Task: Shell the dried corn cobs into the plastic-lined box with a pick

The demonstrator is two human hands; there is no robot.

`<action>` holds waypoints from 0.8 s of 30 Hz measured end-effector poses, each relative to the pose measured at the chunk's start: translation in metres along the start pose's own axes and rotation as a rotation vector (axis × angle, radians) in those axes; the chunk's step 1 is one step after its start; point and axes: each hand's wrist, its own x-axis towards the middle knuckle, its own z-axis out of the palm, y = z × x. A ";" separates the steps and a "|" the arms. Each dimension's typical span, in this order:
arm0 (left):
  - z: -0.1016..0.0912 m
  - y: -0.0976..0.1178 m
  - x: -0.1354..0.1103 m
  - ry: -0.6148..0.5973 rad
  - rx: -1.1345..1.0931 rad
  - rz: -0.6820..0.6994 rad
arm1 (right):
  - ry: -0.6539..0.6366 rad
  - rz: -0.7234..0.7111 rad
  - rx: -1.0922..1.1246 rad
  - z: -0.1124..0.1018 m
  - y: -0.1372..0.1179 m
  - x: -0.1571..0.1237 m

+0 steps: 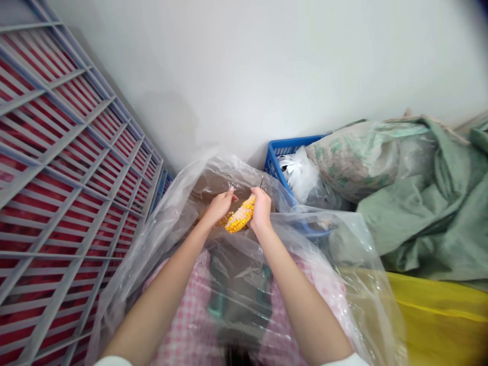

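Open room ran forward from my left hand (220, 206) and right hand (261, 208) to the white wall (247, 76). The clear plastic sheet (171, 223) hemmed both sides, the slatted grey rack (64, 168) blocked my left, and a blue crate (284, 157) and green sacks (415, 223) crowded my right.
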 end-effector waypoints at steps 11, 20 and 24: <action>0.010 0.022 -0.037 -0.077 0.141 0.059 | -0.019 -0.043 0.018 -0.001 -0.015 -0.001; 0.014 0.010 -0.026 -0.194 -0.093 -0.072 | -0.082 -0.048 0.046 -0.001 -0.017 -0.005; 0.004 0.006 -0.019 -0.071 0.092 0.017 | -0.068 -0.083 -0.015 -0.002 -0.019 -0.005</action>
